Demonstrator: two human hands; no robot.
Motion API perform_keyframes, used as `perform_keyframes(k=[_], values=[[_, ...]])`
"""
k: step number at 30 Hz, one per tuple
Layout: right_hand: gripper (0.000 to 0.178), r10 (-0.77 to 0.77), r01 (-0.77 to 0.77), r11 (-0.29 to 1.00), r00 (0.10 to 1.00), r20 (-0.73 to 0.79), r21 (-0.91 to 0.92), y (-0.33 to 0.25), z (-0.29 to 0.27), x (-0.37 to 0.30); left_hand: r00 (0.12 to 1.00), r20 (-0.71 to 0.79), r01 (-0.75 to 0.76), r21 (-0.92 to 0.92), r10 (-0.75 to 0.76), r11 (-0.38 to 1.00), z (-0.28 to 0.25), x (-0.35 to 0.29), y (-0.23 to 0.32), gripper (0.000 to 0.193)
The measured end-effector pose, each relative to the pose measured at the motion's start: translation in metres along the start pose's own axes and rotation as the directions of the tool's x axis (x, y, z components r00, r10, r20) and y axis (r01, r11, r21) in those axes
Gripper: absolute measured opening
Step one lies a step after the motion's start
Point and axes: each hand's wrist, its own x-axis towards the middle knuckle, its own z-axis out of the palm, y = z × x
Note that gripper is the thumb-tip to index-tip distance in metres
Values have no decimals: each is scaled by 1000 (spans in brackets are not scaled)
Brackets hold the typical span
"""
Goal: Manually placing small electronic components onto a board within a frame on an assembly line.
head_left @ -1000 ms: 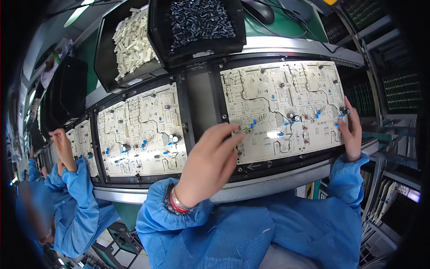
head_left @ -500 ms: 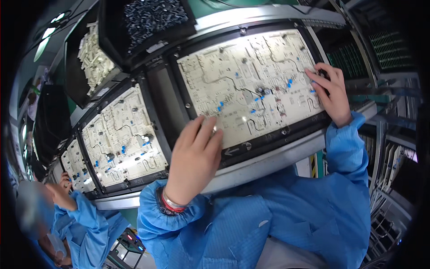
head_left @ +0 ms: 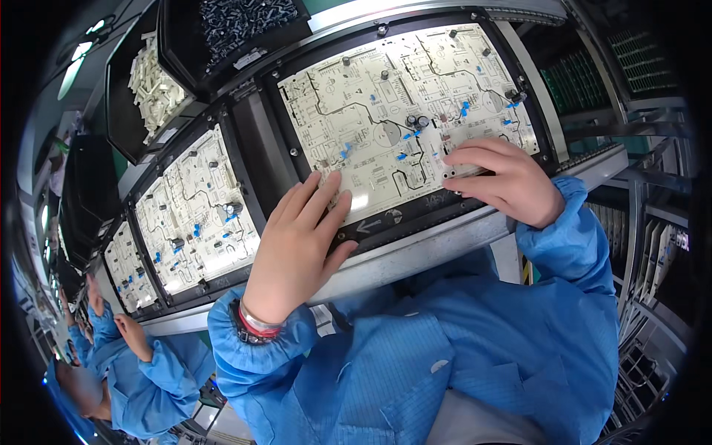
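Note:
A white circuit board [head_left: 363, 174] in a black frame [head_left: 415, 211] lies in front of me, carrying blue, black and brown small components. My left hand [head_left: 297, 233] rests over the board's near left corner, palm down, fingers spread, nothing visible in it. Over the board's near right part reaches my right hand [head_left: 508, 182]. Its fingers are bent, with the thumb and forefinger tips apart at the near edge; no part shows between them. Two round capacitors [head_left: 417, 122] stand near the board's middle, close to several blue components [head_left: 466, 110].
More framed boards [head_left: 194, 211] line the rail at left. Behind them stand black bins with white parts [head_left: 154, 93] and dark parts [head_left: 248, 26]. A metal rail [head_left: 415, 248] runs along the near side. Racks [head_left: 653, 245] stand at right; a co-worker in blue [head_left: 141, 378] is at left.
My right hand has moved from the board's far right edge leftward and nearer, to its front edge. My left hand has shifted slightly left, fingers spreading. The boards sit slightly higher and further left in view.

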Motion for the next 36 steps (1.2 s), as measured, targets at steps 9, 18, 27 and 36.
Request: perform_keyframes(k=[9,18,27,36], values=[[24,-264,284,940,957,120,-191,22,-9,10,997,6,-83,32,82,996,-5,9,-7,53],[28,-118,121,992,988,-102,22,59,-64,-16,973,-231,56,161,-18,985,26,18,15,31],[37,88,-84,995,992,94,-45,74,-67,-58,989,-75,128,-38,-130,991,-30,36,6,35],[18,204,-213,973,975,-91,-93,51,-69,-31,932,-352,-15,207,88,978,-1,93,-88,42]])
